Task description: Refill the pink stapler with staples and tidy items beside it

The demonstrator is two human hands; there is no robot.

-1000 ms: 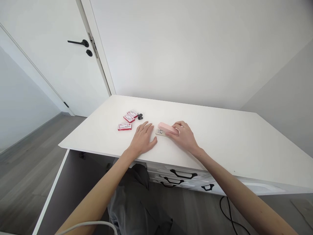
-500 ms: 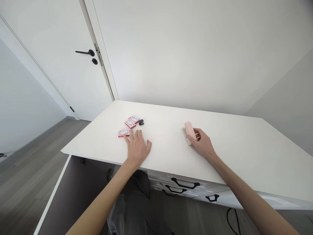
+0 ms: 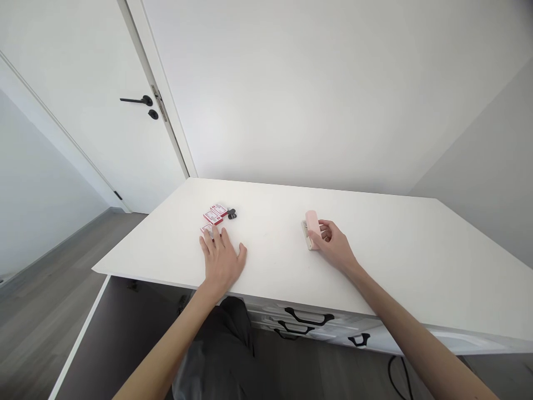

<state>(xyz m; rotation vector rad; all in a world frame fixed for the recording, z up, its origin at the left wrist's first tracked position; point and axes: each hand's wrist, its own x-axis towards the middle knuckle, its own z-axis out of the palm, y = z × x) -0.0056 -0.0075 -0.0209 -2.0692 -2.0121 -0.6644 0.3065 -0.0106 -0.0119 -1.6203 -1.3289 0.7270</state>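
My left hand (image 3: 222,260) lies on the white top with its fingers spread. Its fingertips rest on the nearest small red-and-white box (image 3: 206,228) and partly cover it. Just beyond are two more such boxes, a middle box (image 3: 212,217) and a far box (image 3: 219,209), close together. A small black object (image 3: 232,213) sits at their right; its kind is too small to make out. My right hand (image 3: 335,247) is closed around a pink stapler (image 3: 312,222) with a cream base, which stands on the top.
The white cabinet top (image 3: 270,261) runs along the wall. Below its front edge, a cabinet door (image 3: 89,333) hangs open at the left, and drawers with black handles (image 3: 308,318) are nearer the middle. A white door (image 3: 104,55) with a black lever is at the back left.
The nearest box has turned and moved closer to the other two under my left fingertips. My right hand keeps its hold on the stapler. The whole view has shifted slightly.
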